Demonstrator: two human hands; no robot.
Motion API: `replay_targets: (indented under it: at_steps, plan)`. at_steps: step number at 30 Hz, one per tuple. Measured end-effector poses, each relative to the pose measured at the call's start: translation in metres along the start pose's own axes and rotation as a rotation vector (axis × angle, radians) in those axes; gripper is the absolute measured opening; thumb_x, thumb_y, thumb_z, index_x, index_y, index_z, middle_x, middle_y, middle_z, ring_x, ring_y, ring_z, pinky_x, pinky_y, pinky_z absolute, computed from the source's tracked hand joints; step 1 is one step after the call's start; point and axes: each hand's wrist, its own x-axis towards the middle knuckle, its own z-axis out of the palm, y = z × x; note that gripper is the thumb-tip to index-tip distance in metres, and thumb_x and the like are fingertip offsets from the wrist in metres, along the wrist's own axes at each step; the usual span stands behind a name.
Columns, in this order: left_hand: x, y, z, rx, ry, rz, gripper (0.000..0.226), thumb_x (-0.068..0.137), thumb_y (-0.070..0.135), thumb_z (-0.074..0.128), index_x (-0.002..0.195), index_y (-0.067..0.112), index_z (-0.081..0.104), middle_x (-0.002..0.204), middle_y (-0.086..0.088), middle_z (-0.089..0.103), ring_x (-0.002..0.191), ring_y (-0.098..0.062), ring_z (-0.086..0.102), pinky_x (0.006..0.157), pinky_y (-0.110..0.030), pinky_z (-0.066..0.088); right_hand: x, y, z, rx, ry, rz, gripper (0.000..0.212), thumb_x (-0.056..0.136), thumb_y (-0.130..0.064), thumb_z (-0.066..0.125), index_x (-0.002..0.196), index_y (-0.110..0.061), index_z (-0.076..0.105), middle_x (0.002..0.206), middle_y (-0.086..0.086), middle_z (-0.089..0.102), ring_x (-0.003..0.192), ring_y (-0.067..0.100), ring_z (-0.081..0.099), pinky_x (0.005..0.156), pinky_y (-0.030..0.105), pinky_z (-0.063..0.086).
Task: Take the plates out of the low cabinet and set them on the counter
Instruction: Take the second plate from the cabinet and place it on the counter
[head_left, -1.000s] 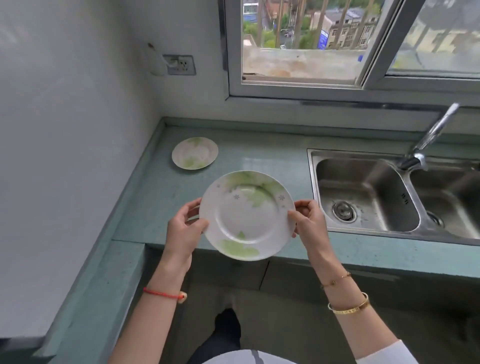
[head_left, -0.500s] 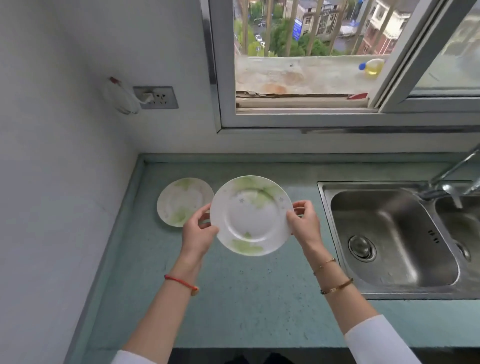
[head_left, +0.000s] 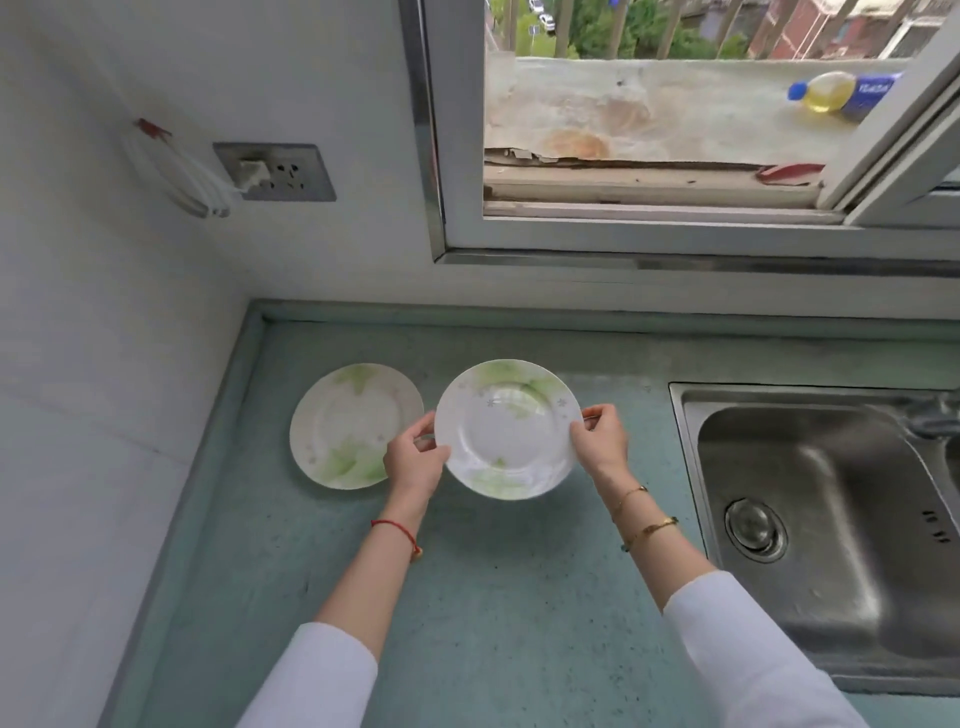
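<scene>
A person's two arms in white sleeves reach over a speckled blue-green kitchen surface (head_left: 519, 623), seen from above. A steel sink (head_left: 831, 483) is set into it at the right, with a round drain (head_left: 756, 530) in the basin.

The only lettering is white print on the blue label of a bottle (head_left: 841, 96) of yellow liquid, too blurred to read. The bottle lies on its side on a stained concrete ledge (head_left: 675, 119) outside the open window, above and behind the sink.

Just left of the sink, both hands hold a white plate (head_left: 511, 441) printed with pale green leaves and tiny grey stars. The left hand (head_left: 415, 460) has its grip closed on the plate's left rim, and the right hand (head_left: 600, 441) pinches the right rim. Whether the plate's underside touches the surface cannot be told.

Farther left of the sink, a second plate (head_left: 348, 421) of the same pattern lies flat on the surface, its near edge partly behind the left hand.

High on the white wall, well to the sink's left, a grey socket (head_left: 291, 174) holds a white plug (head_left: 253, 169) beside a looped white cable (head_left: 171, 171). The left wrist wears a red string (head_left: 395, 527), and the right wrist wears gold bangles (head_left: 649, 527).
</scene>
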Motion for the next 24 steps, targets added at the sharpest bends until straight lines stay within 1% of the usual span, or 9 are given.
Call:
replay_targets:
  at_steps: [3, 5, 6, 8, 10, 15, 17, 21, 24]
  plan:
    - [0.015, -0.005, 0.010, 0.056, -0.015, -0.004, 0.067, 0.075, -0.017, 0.058, 0.135, 0.012, 0.058, 0.123, -0.007, 0.069, 0.102, -0.018, 0.067, 0.095, -0.036, 0.055, 0.017, 0.006, 0.008, -0.048, -0.001, 0.007, 0.025, 0.085, -0.004, 0.050, 0.110, -0.005, 0.053, 0.090, 0.003, 0.056, 0.084, 0.022, 0.053, 0.070, 0.026, 0.039]
    - [0.022, -0.009, 0.014, 0.099, -0.027, 0.009, 0.068, 0.075, -0.017, 0.056, 0.136, 0.014, 0.057, 0.123, -0.006, 0.068, 0.104, -0.018, 0.067, 0.094, -0.034, 0.055, 0.025, 0.009, 0.012, -0.077, -0.006, 0.004, 0.026, 0.085, -0.003, 0.050, 0.111, -0.005, 0.053, 0.095, 0.005, 0.057, 0.086, 0.022, 0.052, 0.062, 0.024, 0.037]
    - [0.025, -0.010, 0.017, 0.119, -0.032, 0.011, 0.069, 0.076, -0.016, 0.056, 0.137, 0.014, 0.057, 0.125, -0.006, 0.067, 0.106, -0.018, 0.066, 0.094, -0.033, 0.055, 0.028, 0.010, 0.014, -0.090, -0.009, 0.004, 0.026, 0.084, -0.003, 0.050, 0.110, -0.005, 0.052, 0.098, 0.007, 0.057, 0.087, 0.022, 0.051, 0.061, 0.024, 0.036]
    - [0.029, -0.012, 0.019, 0.149, -0.037, 0.011, 0.069, 0.077, -0.015, 0.055, 0.139, 0.014, 0.055, 0.127, -0.007, 0.064, 0.108, -0.019, 0.065, 0.096, -0.033, 0.054, 0.034, 0.012, 0.018, -0.109, -0.013, 0.007, 0.027, 0.084, -0.003, 0.050, 0.110, -0.005, 0.052, 0.103, 0.011, 0.058, 0.089, 0.023, 0.052, 0.069, 0.027, 0.037]
    - [0.031, -0.014, 0.020, 0.182, -0.053, 0.022, 0.068, 0.077, -0.014, 0.055, 0.138, 0.015, 0.056, 0.125, -0.007, 0.064, 0.106, -0.019, 0.065, 0.093, -0.031, 0.054, 0.037, 0.014, 0.020, -0.119, -0.015, 0.008, 0.028, 0.084, -0.002, 0.050, 0.111, -0.005, 0.053, 0.107, 0.013, 0.059, 0.092, 0.025, 0.053, 0.074, 0.028, 0.038]
    - [0.037, -0.017, 0.022, 0.260, -0.081, 0.035, 0.064, 0.077, -0.010, 0.055, 0.134, 0.018, 0.060, 0.121, -0.010, 0.064, 0.103, -0.022, 0.065, 0.095, -0.036, 0.054, 0.040, 0.019, 0.022, -0.134, -0.020, 0.015, 0.030, 0.080, 0.001, 0.050, 0.110, -0.004, 0.053, 0.110, 0.016, 0.059, 0.098, 0.029, 0.056, 0.077, 0.035, 0.047]
    - [0.038, -0.017, 0.023, 0.267, -0.078, 0.027, 0.063, 0.077, -0.010, 0.055, 0.132, 0.019, 0.062, 0.121, -0.010, 0.064, 0.101, -0.022, 0.066, 0.094, -0.035, 0.055, 0.040, 0.020, 0.023, -0.147, -0.018, 0.018, 0.031, 0.080, 0.002, 0.050, 0.109, -0.005, 0.053, 0.110, 0.015, 0.059, 0.098, 0.029, 0.056, 0.076, 0.035, 0.047]
    - [0.037, -0.018, 0.022, 0.273, -0.076, 0.026, 0.061, 0.076, -0.008, 0.056, 0.129, 0.020, 0.063, 0.119, -0.011, 0.063, 0.100, -0.023, 0.066, 0.095, -0.037, 0.054, 0.040, 0.024, 0.025, -0.168, -0.014, 0.018, 0.031, 0.079, 0.002, 0.052, 0.109, -0.004, 0.053, 0.110, 0.015, 0.059, 0.099, 0.028, 0.055, 0.075, 0.033, 0.042]
    - [0.037, -0.017, 0.022, 0.291, -0.096, 0.038, 0.059, 0.076, -0.007, 0.056, 0.126, 0.021, 0.065, 0.118, -0.012, 0.065, 0.099, -0.023, 0.066, 0.092, -0.033, 0.054, 0.039, 0.025, 0.026, -0.180, -0.008, 0.022, 0.030, 0.078, 0.001, 0.053, 0.108, -0.005, 0.053, 0.110, 0.014, 0.059, 0.100, 0.029, 0.056, 0.076, 0.033, 0.043]
